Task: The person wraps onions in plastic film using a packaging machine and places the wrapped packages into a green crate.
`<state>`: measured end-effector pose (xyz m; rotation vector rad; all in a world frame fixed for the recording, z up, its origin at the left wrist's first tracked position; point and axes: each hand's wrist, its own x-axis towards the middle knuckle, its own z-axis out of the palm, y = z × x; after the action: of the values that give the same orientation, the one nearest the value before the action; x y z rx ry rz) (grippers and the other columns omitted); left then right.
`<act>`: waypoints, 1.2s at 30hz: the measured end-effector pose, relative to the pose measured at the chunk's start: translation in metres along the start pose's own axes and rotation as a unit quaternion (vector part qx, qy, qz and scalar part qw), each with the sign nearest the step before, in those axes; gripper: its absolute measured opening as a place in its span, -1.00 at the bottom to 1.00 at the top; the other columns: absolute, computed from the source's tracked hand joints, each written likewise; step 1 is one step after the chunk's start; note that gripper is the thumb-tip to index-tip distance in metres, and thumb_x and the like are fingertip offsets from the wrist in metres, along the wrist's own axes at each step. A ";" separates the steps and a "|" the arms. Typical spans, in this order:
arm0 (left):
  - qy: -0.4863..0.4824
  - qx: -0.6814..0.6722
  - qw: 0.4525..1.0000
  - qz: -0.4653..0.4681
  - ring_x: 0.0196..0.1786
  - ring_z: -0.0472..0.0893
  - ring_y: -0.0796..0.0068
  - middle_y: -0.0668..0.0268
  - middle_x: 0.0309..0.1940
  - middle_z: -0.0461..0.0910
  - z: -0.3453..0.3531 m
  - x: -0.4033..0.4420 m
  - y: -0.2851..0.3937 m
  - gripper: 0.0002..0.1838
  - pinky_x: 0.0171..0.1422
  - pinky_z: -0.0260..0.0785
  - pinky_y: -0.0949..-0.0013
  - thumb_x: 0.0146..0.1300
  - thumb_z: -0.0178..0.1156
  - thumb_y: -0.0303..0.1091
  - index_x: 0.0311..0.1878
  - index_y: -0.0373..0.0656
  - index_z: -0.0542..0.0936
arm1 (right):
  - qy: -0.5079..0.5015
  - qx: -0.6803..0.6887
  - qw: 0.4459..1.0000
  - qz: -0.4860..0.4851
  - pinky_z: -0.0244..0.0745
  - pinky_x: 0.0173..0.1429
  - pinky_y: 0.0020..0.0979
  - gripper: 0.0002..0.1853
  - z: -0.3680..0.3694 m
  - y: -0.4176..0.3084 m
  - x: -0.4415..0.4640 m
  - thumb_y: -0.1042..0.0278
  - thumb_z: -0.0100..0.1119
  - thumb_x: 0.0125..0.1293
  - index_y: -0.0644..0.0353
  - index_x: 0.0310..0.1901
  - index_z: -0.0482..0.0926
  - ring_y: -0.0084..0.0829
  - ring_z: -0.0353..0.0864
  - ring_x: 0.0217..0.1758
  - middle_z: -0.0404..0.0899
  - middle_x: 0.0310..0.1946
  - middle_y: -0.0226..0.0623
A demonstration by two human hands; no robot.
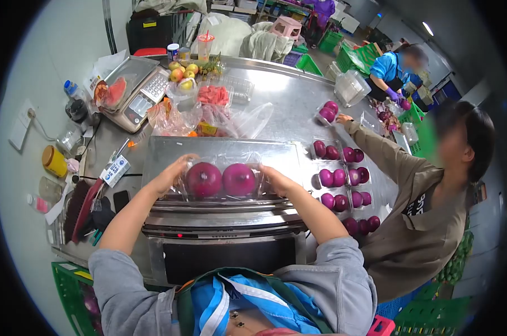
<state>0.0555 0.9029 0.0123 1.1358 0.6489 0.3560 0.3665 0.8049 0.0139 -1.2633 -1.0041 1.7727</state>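
Two purple onions (204,179) sit side by side in a clear plastic pack (222,159) in front of me, over the steel wrapping machine (161,154). My left hand (175,175) grips the pack's left end, its fingers curled around the edge. At the other end my right hand (276,180) holds on, its fingertips partly hidden by the plastic. Shiny film shows around the onions; whether it is fully sealed I cannot tell. Beneath the pack runs a metal bar (225,206) along the machine's front.
Several packs of purple onions (338,178) stand in rows to my right. A co-worker (432,196) reaches toward another pack (327,112). A digital scale (136,101), fruit (183,73) and plastic bags (231,120) lie behind the machine. A brush (85,210) is at left.
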 end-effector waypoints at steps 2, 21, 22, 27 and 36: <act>0.031 -0.026 0.998 0.043 -0.12 0.56 0.33 0.15 -0.01 0.41 0.009 0.000 -0.005 -0.52 -0.21 0.51 0.23 0.32 -0.25 -0.05 0.16 -0.17 0.27 | 0.043 0.066 0.993 0.089 0.38 0.04 -0.24 -0.40 0.003 -0.005 -0.006 -0.15 -0.16 0.26 0.24 0.11 0.30 -0.26 0.46 -0.02 0.45 -0.09 -0.11; 0.164 -0.014 0.986 0.007 -0.41 0.56 0.48 0.21 -0.48 0.56 0.096 -0.187 -0.183 -0.65 -0.25 0.38 0.49 0.30 -0.06 -0.17 -0.43 -0.28 0.49 | 0.214 0.008 0.977 0.000 0.41 -0.39 -0.55 -0.60 0.092 0.194 -0.187 0.01 -0.14 0.32 0.23 -0.21 0.47 -0.49 0.54 -0.45 0.54 -0.44 -0.30; 0.229 -0.015 0.972 0.049 -0.49 0.53 0.52 0.23 -0.57 0.53 0.098 -0.189 -0.187 -0.65 -0.36 0.35 0.52 0.30 -0.06 -0.17 -0.47 -0.24 0.46 | 0.219 0.012 0.976 0.003 0.41 -0.39 -0.55 -0.60 0.094 0.202 -0.192 0.01 -0.14 0.32 0.23 -0.21 0.47 -0.49 0.54 -0.45 0.54 -0.44 -0.30; 0.323 -0.286 0.902 -0.034 -0.85 0.14 0.58 0.41 -0.86 0.17 0.114 -0.234 -0.162 -0.59 -0.78 -0.07 0.49 0.33 -0.13 -0.16 -0.65 -0.10 0.28 | 0.230 0.264 0.928 0.125 -0.02 -0.70 -0.58 -0.67 0.107 0.161 -0.243 0.13 -0.15 0.34 0.11 -0.54 0.29 -0.64 0.07 -0.80 0.11 -0.83 -0.52; 0.087 0.206 0.974 0.038 -0.33 0.53 0.55 0.20 -0.27 0.57 0.134 -0.213 -0.310 -0.76 -0.29 0.40 0.54 0.22 -0.04 -0.40 -0.07 -0.23 0.47 | 0.029 0.431 0.882 0.187 0.48 -0.10 -0.36 -0.75 0.152 0.293 -0.196 0.30 -0.16 0.31 0.22 -0.16 0.49 -0.36 0.55 -0.14 0.53 -0.19 -0.09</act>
<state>-0.0401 0.5625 -0.1736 1.5397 0.8607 0.3993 0.2353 0.4781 -0.1393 -0.9274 0.1380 2.0840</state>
